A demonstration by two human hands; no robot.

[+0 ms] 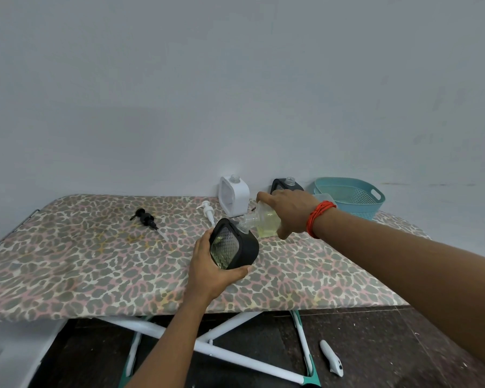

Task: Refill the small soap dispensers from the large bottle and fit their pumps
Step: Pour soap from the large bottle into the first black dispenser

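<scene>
My left hand [212, 271] grips a black soap dispenser [235, 245] with a clear patterned face, tilted, its open neck pointing up and right. My right hand [290, 212] holds the large clear bottle [263, 221] of yellowish soap tipped over, its mouth at the dispenser's neck. A white dispenser [233, 196] and a second black dispenser [287, 184] stand open-necked at the back by the wall. A black pump [146, 218] and a white pump [208, 210] lie loose on the leopard-print table [95, 264].
A teal basket [350, 196] sits at the table's back right, behind my right wrist. Below the table edge are white and teal folding legs [221, 351] and a white object [331, 358] on the dark floor. A plain wall rises behind the table.
</scene>
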